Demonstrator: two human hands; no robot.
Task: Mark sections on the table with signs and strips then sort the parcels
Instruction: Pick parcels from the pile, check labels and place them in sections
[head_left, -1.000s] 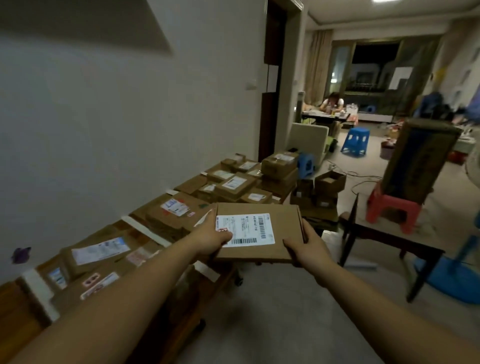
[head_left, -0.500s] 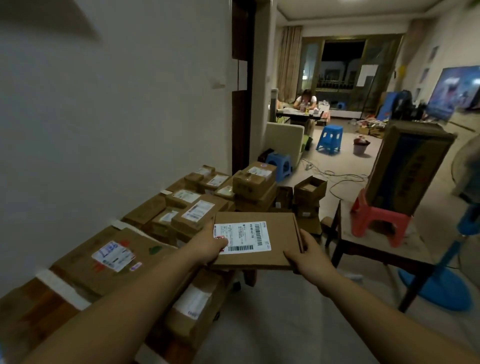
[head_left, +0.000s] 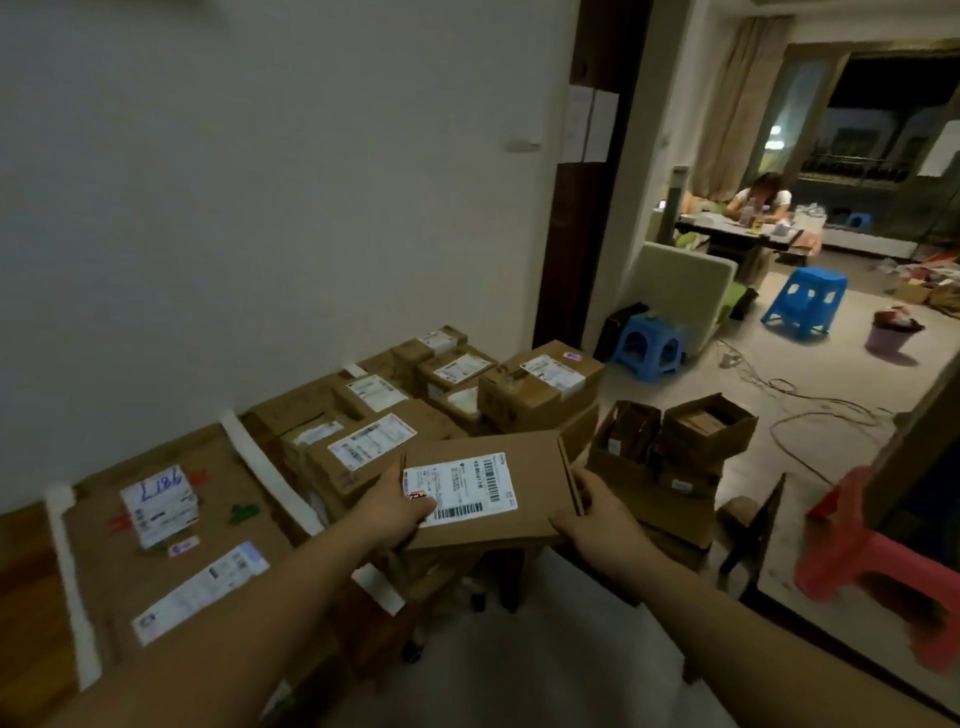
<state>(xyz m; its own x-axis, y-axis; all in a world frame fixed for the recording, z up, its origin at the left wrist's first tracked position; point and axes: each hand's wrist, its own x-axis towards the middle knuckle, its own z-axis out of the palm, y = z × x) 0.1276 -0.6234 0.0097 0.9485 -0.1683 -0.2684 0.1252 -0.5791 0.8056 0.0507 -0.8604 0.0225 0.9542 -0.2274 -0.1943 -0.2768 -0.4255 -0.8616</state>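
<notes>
I hold a flat brown parcel (head_left: 524, 462) with a white barcode label in front of me, above the table's near edge. My left hand (head_left: 400, 506) grips its left side, thumb on the label. My right hand (head_left: 592, 519) grips its right edge. The long wooden table (head_left: 26, 561) runs along the left wall and carries several labelled cardboard parcels. White strips (head_left: 260, 457) lie across it as dividers. A large flat box (head_left: 171, 530) marked "L186" fills one section near me. Smaller boxes (head_left: 540, 384) are stacked at the far end.
Open cardboard boxes (head_left: 696, 431) stand on the floor beyond the table. A dark low table (head_left: 841, 613) with a red stool (head_left: 872, 551) is at right. Two blue stools (head_left: 649, 343), cables and a bucket lie on the floor farther off. A person sits at a far table.
I have moved forward along the table and the view has swung left. The parcel stays held in both hands, now nearer the far stack of boxes.
</notes>
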